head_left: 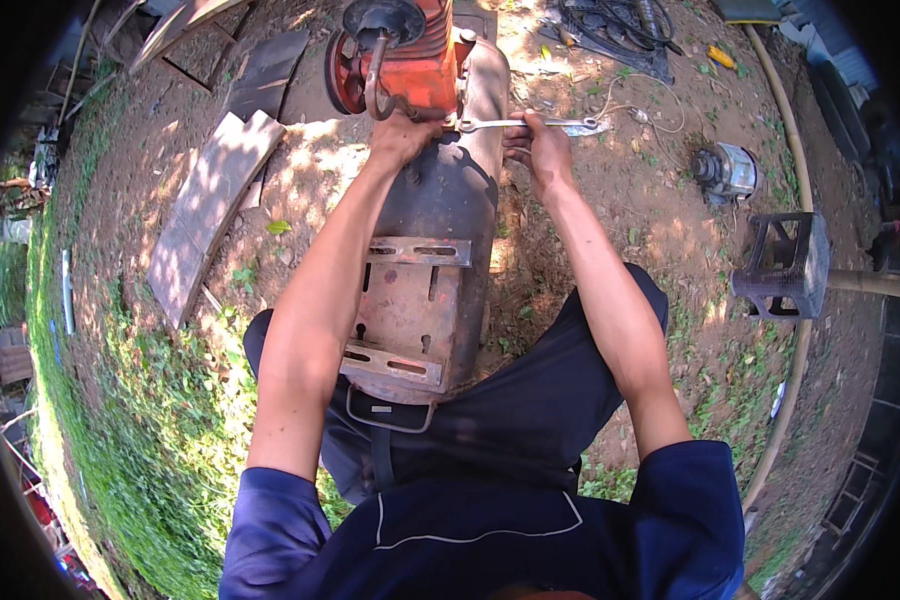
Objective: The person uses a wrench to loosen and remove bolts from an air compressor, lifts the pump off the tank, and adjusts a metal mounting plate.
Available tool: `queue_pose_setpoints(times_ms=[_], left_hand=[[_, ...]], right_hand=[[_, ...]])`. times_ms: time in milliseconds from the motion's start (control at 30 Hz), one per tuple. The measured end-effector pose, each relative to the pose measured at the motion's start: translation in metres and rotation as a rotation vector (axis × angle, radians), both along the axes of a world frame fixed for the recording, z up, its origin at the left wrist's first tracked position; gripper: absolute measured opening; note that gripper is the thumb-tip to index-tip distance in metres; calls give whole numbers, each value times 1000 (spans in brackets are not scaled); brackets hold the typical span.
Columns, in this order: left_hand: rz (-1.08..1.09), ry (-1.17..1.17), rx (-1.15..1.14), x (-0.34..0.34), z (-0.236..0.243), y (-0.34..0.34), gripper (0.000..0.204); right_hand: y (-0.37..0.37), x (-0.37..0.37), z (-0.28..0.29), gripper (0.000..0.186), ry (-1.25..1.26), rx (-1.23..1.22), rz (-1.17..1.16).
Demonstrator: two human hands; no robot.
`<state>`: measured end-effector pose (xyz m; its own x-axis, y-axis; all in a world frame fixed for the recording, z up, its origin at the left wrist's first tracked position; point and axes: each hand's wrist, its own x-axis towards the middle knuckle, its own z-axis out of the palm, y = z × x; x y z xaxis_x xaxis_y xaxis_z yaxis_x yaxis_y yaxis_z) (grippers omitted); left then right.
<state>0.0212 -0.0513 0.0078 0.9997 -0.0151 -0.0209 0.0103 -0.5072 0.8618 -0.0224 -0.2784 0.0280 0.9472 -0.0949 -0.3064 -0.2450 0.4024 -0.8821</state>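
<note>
An air compressor tank point(425, 200) lies lengthwise before me, with a red pump point(420, 75) on its far end and a rusty slotted mounting plate point(405, 300) on its near part. My left hand point(404, 134) is closed at the pump's lower edge, beside the head of a silver combination wrench point(505, 123); what its fingers grip is hidden. My right hand point(536, 150) grips the wrench with thumb and fingers, right of the tank. The wrench lies sideways, its left end against a fitting below the pump.
Worn boards point(205, 220) lie on the dirt at left. At right are a silver motor point(725, 172), a black plastic stool point(780, 265), black hoses point(620, 30), a thin cord point(670, 125), a yellow object point(722, 57) and a long pole point(792, 140). My knees flank the tank's near end.
</note>
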Motion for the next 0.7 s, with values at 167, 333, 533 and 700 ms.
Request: queue_pose_setpoints(times_ms=[167, 333, 533, 700], left_hand=[[94, 15, 27, -15, 0, 23, 25], [338, -246, 184, -97, 74, -36, 33], [-79, -579, 855, -83, 65, -44, 22], [-306, -364, 1398, -53, 62, -64, 21]], right_hand=[[12, 0, 3, 28, 16, -13, 87], [-13, 2, 0, 28, 29, 21, -10], [1, 7, 3, 28, 15, 74, -4], [-8, 5, 4, 28, -16, 24, -11]])
